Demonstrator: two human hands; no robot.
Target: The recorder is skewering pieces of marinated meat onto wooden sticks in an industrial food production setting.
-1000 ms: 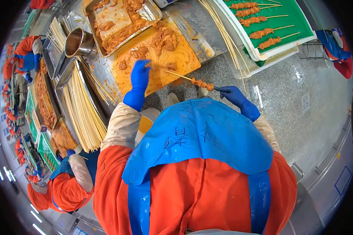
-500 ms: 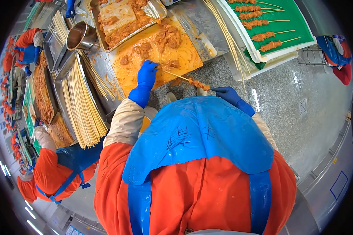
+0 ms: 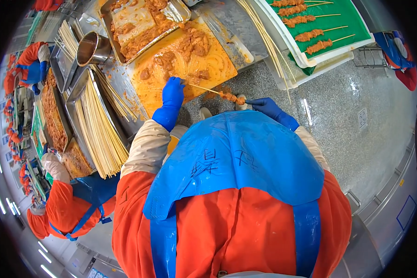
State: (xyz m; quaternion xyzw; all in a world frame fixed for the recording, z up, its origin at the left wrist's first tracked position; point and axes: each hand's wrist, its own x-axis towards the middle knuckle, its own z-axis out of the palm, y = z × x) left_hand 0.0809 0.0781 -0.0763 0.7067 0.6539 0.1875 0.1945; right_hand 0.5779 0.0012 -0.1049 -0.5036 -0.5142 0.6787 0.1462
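My left hand (image 3: 173, 96), in a blue glove, is closed around the plain end of a thin wooden skewer (image 3: 203, 88). The skewer slants down to the right past the edge of an orange-stained cutting board (image 3: 217, 69). Reddish marinated meat (image 3: 230, 97) is bunched at its far end. There my right hand (image 3: 269, 108), in a darker-looking blue glove, has its fingertips together against the tip of the meat; what exactly they pinch is too small to see. More loose marinated meat (image 3: 195, 42) lies on the board.
Above the board stands a metal tray of meat (image 3: 177, 16). To its left are a steel pot (image 3: 93, 48) and a tray of bare skewers (image 3: 97, 125). Finished meat skewers (image 3: 306, 34) lie on a green-lined white tray (image 3: 306, 62). A co-worker (image 3: 74, 204) stands at left.
The view has shifted slightly. Both hands keep nearly the same places at the two ends of the skewer, and the meat stays bunched near its tip.
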